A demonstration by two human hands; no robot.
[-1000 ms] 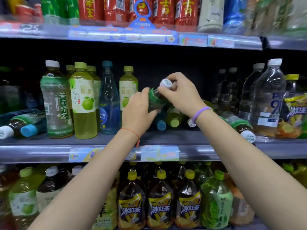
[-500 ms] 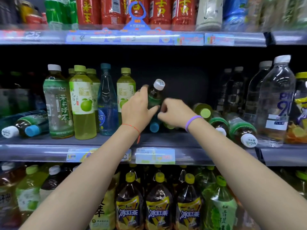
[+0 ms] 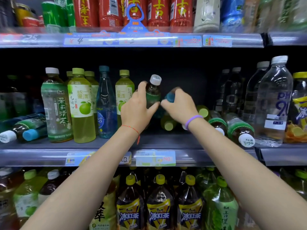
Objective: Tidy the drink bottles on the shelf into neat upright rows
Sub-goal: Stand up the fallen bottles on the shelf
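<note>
On the middle shelf (image 3: 166, 141), a dark tea bottle with a green label and white cap (image 3: 153, 92) is standing close to upright, its cap leaning slightly to the right, in the gap between the upright green-tea rows on the left and the fallen bottles on the right. The left hand (image 3: 136, 110) is wrapping around its body, fingers behind and thumb across the front of the label. Just beside it, the right hand (image 3: 180, 105) is curling its fingers over a blue-capped bottle (image 3: 170, 97), gripping it at the neck; the bottle's body is mostly hidden under the hand, so its tilt is hard to tell. The 2 hands are nearly touching at the thumbs.

Below and behind the right hand, 2 yellow-green-capped bottles (image 3: 168, 125) are lying on their sides with caps facing outward. Further right, 2 green-labelled tea bottles with white caps (image 3: 240, 130) are also lying down, caps pointing to the front edge. Beyond them, a tall clear water bottle (image 3: 274, 103) is standing upright with others behind it.

To the left of the held bottle, a pomelo green-tea bottle (image 3: 124, 95), a blue glass-like bottle (image 3: 106, 105), a second pomelo bottle (image 3: 81, 105) and a jasmine tea bottle with a white cap (image 3: 55, 105) are standing upright. At the far left, 2 bottles (image 3: 25, 128) are lying on their sides, 1 with a white cap and 1 with a blue cap.
</note>
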